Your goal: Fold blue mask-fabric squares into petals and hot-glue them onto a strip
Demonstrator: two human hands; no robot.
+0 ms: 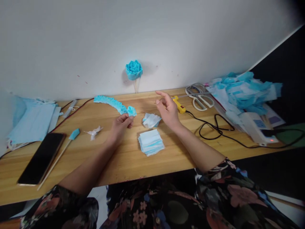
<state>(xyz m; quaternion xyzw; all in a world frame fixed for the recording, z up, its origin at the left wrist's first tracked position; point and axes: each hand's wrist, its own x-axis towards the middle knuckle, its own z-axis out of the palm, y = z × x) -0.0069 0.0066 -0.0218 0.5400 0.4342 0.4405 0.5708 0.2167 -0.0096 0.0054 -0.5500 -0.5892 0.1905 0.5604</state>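
My left hand [121,125] is closed in a pinch on the near end of a long ruffled blue strip [111,103] that lies across the wooden table [119,162]. My right hand [168,109] hovers open, fingers spread, just left of the yellow glue gun [179,104] and holds nothing. Between my hands lies a small folded blue-white piece [151,120]. A stack of cut blue-white squares [151,142] sits in front of it. A finished blue flower on a stick [133,70] leans against the wall.
White scissors [199,97] and a heap of blue scraps [243,92] lie at the right, with a black cable [214,130]. A phone [41,158], a blue-tipped stick [62,149], a white scrap [94,132] and face masks [33,122] are at the left.
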